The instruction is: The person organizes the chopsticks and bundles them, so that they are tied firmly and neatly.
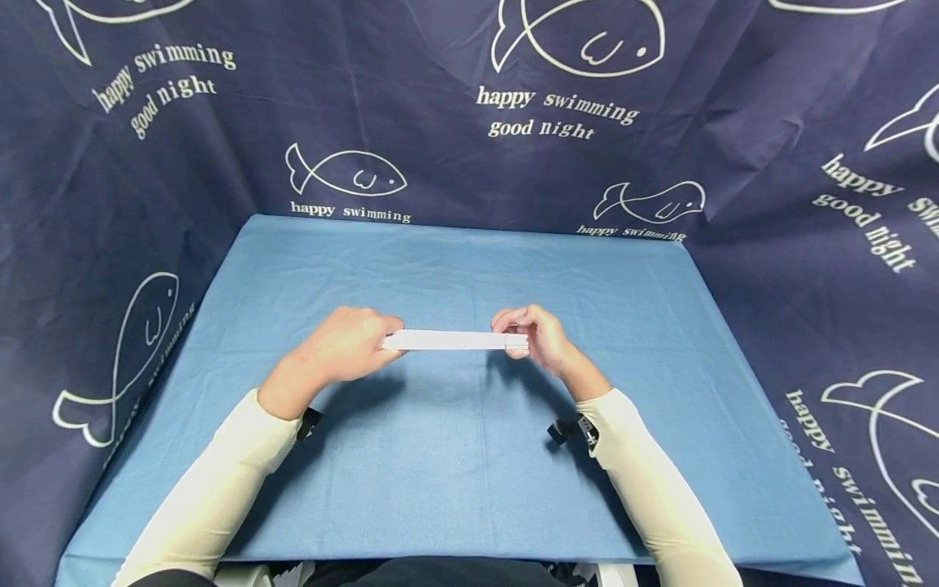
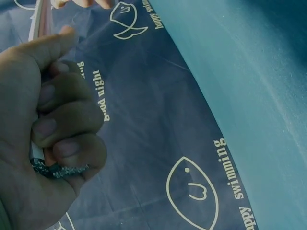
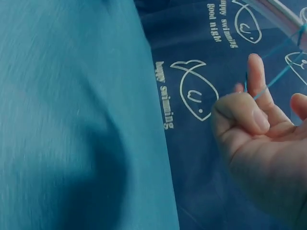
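Observation:
A long, narrow white bar (image 1: 447, 340), seen edge-on, spans the gap between the two hands above the cloth. My left hand (image 1: 352, 342) grips its left end, the fingers curled round it in the left wrist view. There, a dark glittery band (image 2: 60, 170) shows at the bar's lower end, beside the little finger. At the bar's right end is my right hand (image 1: 539, 336). In the right wrist view a thin teal elastic band (image 3: 278, 78) runs taut from the bar (image 3: 280, 17) to my right hand, hooked on its bent fingers.
Light blue cloth (image 1: 440, 456) covers the table under both hands. Dark blue curtains (image 1: 455, 114) with white fish drawings and lettering enclose the back and sides. Small black cameras sit at the left wrist (image 1: 309, 423) and right wrist (image 1: 561, 431).

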The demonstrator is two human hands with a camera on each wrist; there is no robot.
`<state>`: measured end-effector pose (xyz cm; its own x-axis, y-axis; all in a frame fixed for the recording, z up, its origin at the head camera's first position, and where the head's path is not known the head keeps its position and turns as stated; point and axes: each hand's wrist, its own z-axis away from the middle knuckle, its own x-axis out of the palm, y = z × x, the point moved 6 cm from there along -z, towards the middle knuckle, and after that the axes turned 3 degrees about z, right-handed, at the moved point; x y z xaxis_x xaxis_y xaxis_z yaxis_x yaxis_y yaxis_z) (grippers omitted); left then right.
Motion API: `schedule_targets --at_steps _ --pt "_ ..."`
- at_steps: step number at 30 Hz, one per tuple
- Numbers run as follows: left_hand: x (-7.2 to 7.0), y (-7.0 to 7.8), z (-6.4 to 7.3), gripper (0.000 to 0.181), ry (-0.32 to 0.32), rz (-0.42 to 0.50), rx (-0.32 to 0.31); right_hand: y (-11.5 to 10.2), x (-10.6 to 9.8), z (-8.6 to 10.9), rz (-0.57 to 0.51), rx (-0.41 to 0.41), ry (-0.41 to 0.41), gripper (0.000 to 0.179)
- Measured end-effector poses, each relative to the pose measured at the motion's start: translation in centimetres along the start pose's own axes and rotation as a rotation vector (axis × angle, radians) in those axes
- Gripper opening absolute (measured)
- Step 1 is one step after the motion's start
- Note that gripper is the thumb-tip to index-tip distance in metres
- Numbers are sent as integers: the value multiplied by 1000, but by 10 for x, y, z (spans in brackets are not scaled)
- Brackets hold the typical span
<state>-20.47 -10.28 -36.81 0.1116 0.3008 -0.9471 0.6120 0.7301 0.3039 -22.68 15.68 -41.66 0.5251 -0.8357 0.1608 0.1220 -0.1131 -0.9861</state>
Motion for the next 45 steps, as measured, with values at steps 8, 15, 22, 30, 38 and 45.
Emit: schedule_targets --at_steps 8,15,22,30,38,45 --pt "-6 -9 0 26 61 -33 -155 4 -6 -2 -35 -50 179 26" --pt "-4 -14 1 23 79 -51 -249 6 -18 -1 119 -39 414 21" --pt "-4 -20 3 19 94 -70 -293 2 -20 1 118 -150 493 22" --pt "-2 -22 4 19 97 -63 -308 -5 -12 2 173 -257 368 17" --pt "-3 -23 5 20 101 -69 -305 -5 -4 1 216 -283 251 20" --pt "-2 -21 5 24 83 -92 -269 -4 -2 -3 192 -241 202 43"
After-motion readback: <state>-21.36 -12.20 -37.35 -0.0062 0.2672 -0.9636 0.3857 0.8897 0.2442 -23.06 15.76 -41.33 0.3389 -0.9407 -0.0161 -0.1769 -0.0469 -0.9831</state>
